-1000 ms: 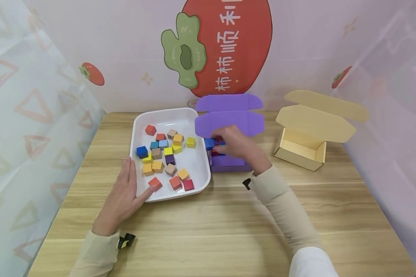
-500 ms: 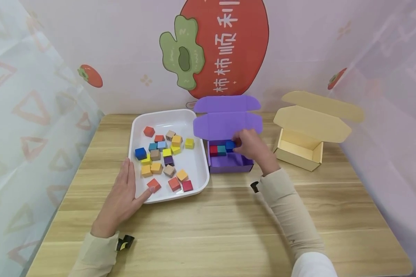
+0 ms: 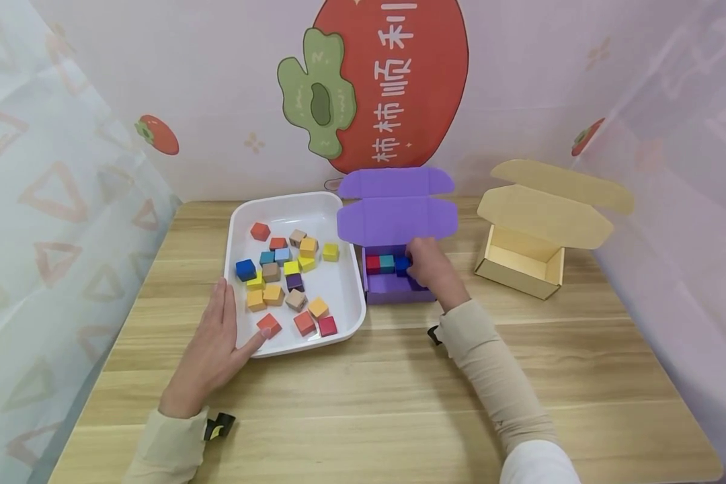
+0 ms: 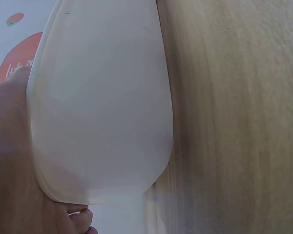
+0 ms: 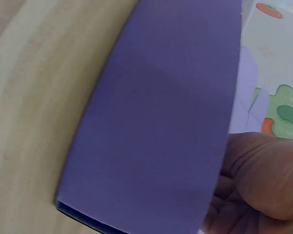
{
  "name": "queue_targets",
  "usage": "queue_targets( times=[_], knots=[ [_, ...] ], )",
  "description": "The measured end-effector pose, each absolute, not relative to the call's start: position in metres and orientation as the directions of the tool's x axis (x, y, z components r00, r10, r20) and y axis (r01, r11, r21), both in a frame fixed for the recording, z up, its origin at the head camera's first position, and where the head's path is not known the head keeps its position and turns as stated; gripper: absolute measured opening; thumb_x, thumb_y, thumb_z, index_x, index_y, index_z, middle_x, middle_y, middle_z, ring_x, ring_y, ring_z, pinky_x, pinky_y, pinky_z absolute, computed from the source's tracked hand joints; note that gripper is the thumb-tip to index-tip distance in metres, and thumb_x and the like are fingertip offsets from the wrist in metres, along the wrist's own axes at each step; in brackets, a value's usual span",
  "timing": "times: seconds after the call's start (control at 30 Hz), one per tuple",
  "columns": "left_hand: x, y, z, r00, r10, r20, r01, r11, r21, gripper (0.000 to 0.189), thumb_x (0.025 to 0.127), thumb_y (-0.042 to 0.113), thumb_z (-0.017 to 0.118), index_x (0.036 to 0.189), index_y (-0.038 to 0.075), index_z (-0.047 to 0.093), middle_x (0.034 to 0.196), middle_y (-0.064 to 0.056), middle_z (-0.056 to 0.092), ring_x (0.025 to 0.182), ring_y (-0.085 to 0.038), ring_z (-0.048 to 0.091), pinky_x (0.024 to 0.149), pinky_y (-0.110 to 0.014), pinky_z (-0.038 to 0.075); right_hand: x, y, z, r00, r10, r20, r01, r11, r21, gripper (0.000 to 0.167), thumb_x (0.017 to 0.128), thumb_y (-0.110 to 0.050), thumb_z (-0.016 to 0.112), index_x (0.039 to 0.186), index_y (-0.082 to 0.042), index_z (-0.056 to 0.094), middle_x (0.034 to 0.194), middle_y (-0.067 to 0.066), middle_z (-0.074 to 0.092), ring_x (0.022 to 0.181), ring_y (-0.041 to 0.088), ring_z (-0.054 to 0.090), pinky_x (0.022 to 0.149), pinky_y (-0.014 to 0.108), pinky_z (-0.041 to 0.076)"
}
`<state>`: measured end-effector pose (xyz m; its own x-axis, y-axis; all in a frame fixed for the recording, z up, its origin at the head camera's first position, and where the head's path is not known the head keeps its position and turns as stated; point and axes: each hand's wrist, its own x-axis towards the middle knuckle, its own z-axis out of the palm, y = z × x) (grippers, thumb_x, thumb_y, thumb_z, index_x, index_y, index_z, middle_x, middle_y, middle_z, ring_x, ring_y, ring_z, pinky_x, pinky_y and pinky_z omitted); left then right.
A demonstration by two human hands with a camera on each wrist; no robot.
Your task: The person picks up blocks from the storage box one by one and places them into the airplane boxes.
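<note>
My right hand point(image 3: 431, 269) reaches into the purple box point(image 3: 399, 294), its fingers on a blue cube point(image 3: 402, 266) that they partly hide. That cube stands in line with a red cube point(image 3: 372, 264) and a teal cube point(image 3: 387, 263). In the right wrist view the box's purple wall point(image 5: 156, 117) hides the fingertips. My left hand point(image 3: 208, 349) lies at the near left corner of the white tray point(image 3: 345, 296), fingers straight along the outer wall and thumb over the rim beside an orange-red cube point(image 3: 269, 325). The left wrist view shows the tray's outer wall point(image 4: 102, 107).
Loose cubes in several colours lie in the tray, among them a dark blue cube point(image 3: 245, 270) and a purple cube point(image 3: 294, 281). To the right stands a tan box point(image 3: 517, 277) with its lid up. The purple lid point(image 3: 396, 218) stands raised against the back wall.
My right hand has carried the blue cube from the purple box's left edge to the right, then down into the box beside the teal cube. The left hand has stayed at the tray.
</note>
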<state>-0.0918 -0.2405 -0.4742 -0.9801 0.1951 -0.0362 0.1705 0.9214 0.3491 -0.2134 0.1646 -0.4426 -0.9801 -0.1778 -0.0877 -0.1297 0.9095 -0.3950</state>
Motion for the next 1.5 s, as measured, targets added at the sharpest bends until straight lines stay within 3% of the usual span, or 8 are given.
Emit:
queue_targets(
  times=[0.43, 0.57, 0.7, 0.8, 0.93, 1.13, 1.27, 1.5],
  knots=[
    [-0.092, -0.24, -0.472, -0.979, 0.201, -0.038, 0.176, 0.923, 0.341, 0.114, 0.1, 0.064, 0.056, 0.166, -0.005, -0.006, 0.177, -0.02, -0.016, 0.165, -0.045, 0.0, 0.125, -0.072, 0.025, -0.21, 0.163, -0.455, -0.99, -0.125, 0.072, -0.144, 0.896, -0.421, 0.021, 0.088, 0.007, 0.074, 0.109, 0.01, 0.077, 0.107, 0.025, 0.079, 0.104, 0.038, 0.076, 0.092, 0.049, 0.064],
    [-0.092, -0.241, -0.474, -0.979, 0.2, -0.033, 0.176, 0.923, 0.342, 0.114, 0.099, 0.065, 0.055, 0.166, -0.004, -0.006, 0.177, -0.02, -0.015, 0.165, -0.046, 0.001, 0.125, -0.072, 0.025, -0.207, 0.163, -0.452, -0.989, -0.126, 0.084, -0.149, 0.903, -0.403, 0.018, 0.087, 0.006, 0.076, 0.105, 0.009, 0.076, 0.105, 0.025, 0.078, 0.097, 0.036, 0.075, 0.087, 0.049, 0.064],
    [-0.092, -0.241, -0.474, -0.98, 0.198, -0.029, 0.176, 0.923, 0.343, 0.114, 0.099, 0.065, 0.056, 0.166, -0.004, -0.006, 0.178, -0.02, -0.015, 0.165, -0.045, 0.001, 0.125, -0.071, 0.025, -0.203, 0.161, -0.438, -0.982, -0.166, 0.088, -0.188, 0.895, -0.404, 0.009, 0.086, 0.004, 0.079, 0.092, 0.006, 0.072, 0.089, 0.02, 0.073, 0.081, 0.03, 0.065, 0.075, 0.047, 0.059],
    [-0.092, -0.241, -0.474, -0.98, 0.198, -0.022, 0.179, 0.923, 0.34, 0.114, 0.099, 0.064, 0.056, 0.166, -0.004, -0.004, 0.178, -0.02, -0.014, 0.165, -0.045, 0.002, 0.125, -0.071, 0.025, -0.2, 0.156, -0.423, -0.968, -0.232, 0.1, -0.252, 0.868, -0.428, 0.014, 0.087, -0.001, 0.081, 0.097, 0.005, 0.074, 0.09, 0.019, 0.073, 0.082, 0.029, 0.063, 0.076, 0.045, 0.058],
    [-0.092, -0.241, -0.473, -0.98, 0.198, -0.026, 0.177, 0.923, 0.342, 0.114, 0.099, 0.065, 0.056, 0.166, -0.005, -0.005, 0.177, -0.02, -0.014, 0.165, -0.046, 0.002, 0.125, -0.071, 0.025, -0.198, 0.147, -0.406, -0.935, -0.336, 0.116, -0.35, 0.813, -0.466, 0.032, 0.088, -0.007, 0.083, 0.117, 0.005, 0.076, 0.109, 0.021, 0.078, 0.1, 0.033, 0.074, 0.09, 0.046, 0.063],
    [-0.092, -0.241, -0.473, -0.98, 0.196, -0.038, 0.172, 0.924, 0.341, 0.114, 0.099, 0.065, 0.055, 0.166, -0.004, -0.006, 0.178, -0.019, -0.016, 0.165, -0.045, 0.001, 0.125, -0.071, 0.025, -0.198, 0.125, -0.392, -0.828, -0.546, 0.126, -0.539, 0.715, -0.446, 0.03, 0.087, -0.009, 0.084, 0.114, 0.004, 0.077, 0.106, 0.018, 0.079, 0.095, 0.031, 0.074, 0.086, 0.039, 0.063],
    [-0.092, -0.241, -0.474, -0.98, 0.196, -0.037, 0.173, 0.926, 0.334, 0.114, 0.099, 0.065, 0.056, 0.166, -0.004, -0.006, 0.177, -0.019, -0.016, 0.165, -0.045, 0.0, 0.125, -0.071, 0.025, -0.196, 0.107, -0.395, -0.753, -0.654, 0.064, -0.613, 0.664, -0.429, 0.033, 0.09, -0.011, 0.083, 0.12, 0.001, 0.077, 0.108, 0.014, 0.079, 0.091, 0.027, 0.071, 0.081, 0.035, 0.06],
    [-0.093, -0.241, -0.475, -0.98, 0.198, -0.032, 0.176, 0.926, 0.333, 0.114, 0.099, 0.064, 0.056, 0.166, -0.003, -0.007, 0.177, -0.018, -0.016, 0.165, -0.045, 0.0, 0.125, -0.072, 0.025, -0.194, 0.073, -0.409, -0.684, -0.719, -0.119, -0.608, 0.653, -0.451, 0.043, 0.094, -0.015, 0.081, 0.134, -0.003, 0.072, 0.131, 0.013, 0.075, 0.119, 0.027, 0.072, 0.104, 0.038, 0.06]
  ],
)
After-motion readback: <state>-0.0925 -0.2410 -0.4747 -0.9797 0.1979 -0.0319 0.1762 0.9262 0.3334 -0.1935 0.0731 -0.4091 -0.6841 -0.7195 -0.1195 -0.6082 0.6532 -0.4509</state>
